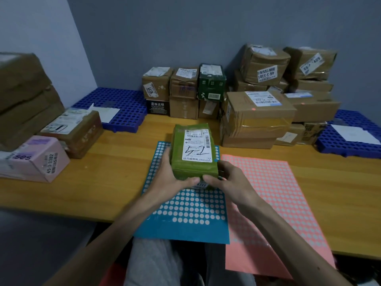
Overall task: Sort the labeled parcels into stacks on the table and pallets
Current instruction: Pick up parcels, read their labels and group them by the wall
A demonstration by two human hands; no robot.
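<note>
A green parcel (189,168) with a white shipping label marked by hand sits at the table's middle, over a blue sticker sheet (185,213). My left hand (168,174) grips its left near corner, thumb on the near edge. Its right near corner is held by my right hand (226,180), fingers curled round the side. A stack of brown parcels (257,118) stands behind it to the right, and a row of small boxes (183,91) lines the back wall.
A pink box (39,159) and brown parcels (26,98) are piled at the left. Blue pallets lie at the back left (123,104) and far right (350,145), each with a white paper. A pink sticker sheet (274,203) covers the table's right front.
</note>
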